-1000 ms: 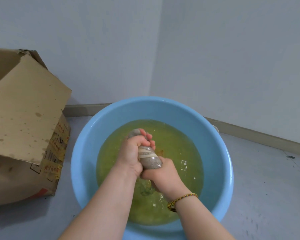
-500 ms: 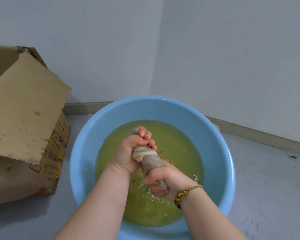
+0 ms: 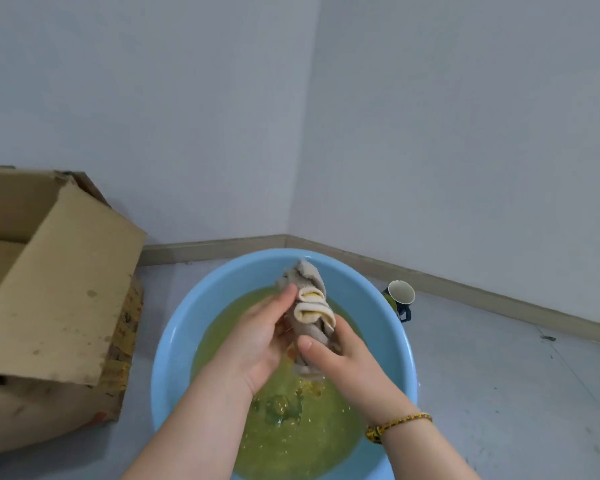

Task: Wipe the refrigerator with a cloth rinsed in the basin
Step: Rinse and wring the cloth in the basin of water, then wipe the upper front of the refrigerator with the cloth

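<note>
A twisted grey and cream cloth (image 3: 309, 299) stands upright above a light blue basin (image 3: 184, 323) of yellow-green water on the floor. My left hand (image 3: 260, 337) lies against the cloth's left side with its fingers nearly straight. My right hand (image 3: 340, 351) grips the lower part of the cloth, thumb across the front. Water drips from the cloth into the basin. The refrigerator is not in view.
An open, stained cardboard box (image 3: 49, 306) stands close to the basin's left. A small cup (image 3: 400, 294) lies on its side behind the basin at the right. White walls meet in a corner just beyond. Grey floor extends to the right.
My left hand has loosened from a tight fist to nearly straight fingers. The cloth has untwisted and risen higher over the water. The camera has tilted up, revealing the cup.
</note>
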`<state>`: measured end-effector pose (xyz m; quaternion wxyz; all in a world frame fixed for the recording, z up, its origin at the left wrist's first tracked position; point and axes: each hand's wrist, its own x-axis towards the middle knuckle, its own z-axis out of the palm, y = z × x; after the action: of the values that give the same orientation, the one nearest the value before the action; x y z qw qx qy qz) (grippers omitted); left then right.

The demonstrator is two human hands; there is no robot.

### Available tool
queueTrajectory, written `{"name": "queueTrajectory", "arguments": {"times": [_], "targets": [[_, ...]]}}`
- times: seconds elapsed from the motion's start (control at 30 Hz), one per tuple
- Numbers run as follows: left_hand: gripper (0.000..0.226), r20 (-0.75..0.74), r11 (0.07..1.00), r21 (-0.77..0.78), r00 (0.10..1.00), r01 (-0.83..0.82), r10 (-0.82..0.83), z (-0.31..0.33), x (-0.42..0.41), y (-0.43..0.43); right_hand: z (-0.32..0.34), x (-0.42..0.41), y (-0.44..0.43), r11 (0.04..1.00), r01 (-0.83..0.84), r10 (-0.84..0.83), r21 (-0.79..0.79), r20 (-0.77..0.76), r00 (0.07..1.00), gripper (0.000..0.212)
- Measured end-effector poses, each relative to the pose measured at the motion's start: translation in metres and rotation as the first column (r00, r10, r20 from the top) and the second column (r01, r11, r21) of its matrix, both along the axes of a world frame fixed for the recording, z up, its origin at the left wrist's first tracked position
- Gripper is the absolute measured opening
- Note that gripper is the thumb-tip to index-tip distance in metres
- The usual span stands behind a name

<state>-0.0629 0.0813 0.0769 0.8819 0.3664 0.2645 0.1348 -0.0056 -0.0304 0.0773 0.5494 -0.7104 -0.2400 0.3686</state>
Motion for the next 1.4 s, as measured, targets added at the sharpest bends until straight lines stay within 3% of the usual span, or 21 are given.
{"name": "queueTrajectory", "arguments": {"times": [0.1,0.17,0.2,0.3,0.43,0.6,0.73,0.87,0.93,1.03,1.1,1.2,1.3,1.4], "targets": [[0.022,-0.026,0.990,0.140,0.999,0.036,-0.033,0.065,-0.008,0.000,0.067,0.000,0.007,0.990,0.135,-0.138,0.046,0.078,0.987,0.030],[0.021,-0.046,0.970,0.230,0.997,0.074,-0.065,0.122,-0.013,-0.003,0.129,0.002,0.010,0.977,0.199,-0.204,0.081,0.061,0.977,0.006],[0.020,-0.051,0.963,0.255,0.996,0.083,-0.072,0.147,-0.016,-0.005,0.159,0.002,0.010,0.973,0.215,-0.220,0.084,0.060,0.974,0.007],[0.016,-0.047,0.958,0.264,0.994,0.111,-0.103,0.232,-0.019,-0.013,0.240,0.001,0.002,0.963,0.266,-0.271,0.051,0.108,0.957,0.021],[0.020,0.030,0.966,0.165,0.978,0.197,-0.205,0.345,-0.022,-0.026,0.346,-0.010,-0.026,0.919,0.384,-0.394,0.089,0.176,0.902,0.023],[0.037,0.068,0.835,0.287,0.859,0.470,-0.507,0.466,-0.014,-0.060,0.471,-0.036,-0.084,0.782,0.575,-0.623,0.240,0.323,0.712,0.035],[0.066,-0.012,0.685,0.451,0.771,0.572,-0.636,0.517,-0.021,-0.127,0.523,-0.066,-0.148,0.611,0.732,-0.766,0.302,0.458,0.451,0.032],[0.040,-0.107,0.572,0.580,0.750,0.580,-0.653,0.537,-0.053,-0.224,0.549,-0.112,-0.225,0.481,0.807,-0.812,0.343,0.521,0.262,0.029],[0.044,-0.093,0.547,0.581,0.717,0.603,-0.691,0.539,-0.062,-0.261,0.561,-0.135,-0.261,0.457,0.824,-0.808,0.335,0.544,0.227,0.030],[0.024,-0.002,0.494,0.508,0.574,0.706,-0.819,0.553,-0.083,-0.320,0.583,-0.182,-0.333,0.340,0.858,-0.874,0.386,0.467,0.136,0.028],[0.015,0.112,0.466,0.455,0.470,0.759,-0.876,0.563,-0.093,-0.352,0.596,-0.213,-0.381,0.256,0.864,-0.941,0.434,0.317,0.120,0.029],[0.019,0.211,0.410,0.485,0.351,0.773,-0.912,0.584,-0.104,-0.395,0.613,-0.254,-0.443,0.207,0.867,-0.977,0.453,0.138,0.162,0.030],[0.024,0.188,0.359,0.541,0.307,0.760,-0.933,0.599,-0.120,-0.442,0.619,-0.280,-0.497,0.165,0.872,-0.986,0.461,0.053,0.158,0.029],[0.018,0.228,0.313,0.447,0.232,0.838,-0.946,0.611,-0.144,-0.489,0.616,-0.305,-0.536,0.180,0.825,-0.967,0.535,-0.057,0.248,0.049]]}}
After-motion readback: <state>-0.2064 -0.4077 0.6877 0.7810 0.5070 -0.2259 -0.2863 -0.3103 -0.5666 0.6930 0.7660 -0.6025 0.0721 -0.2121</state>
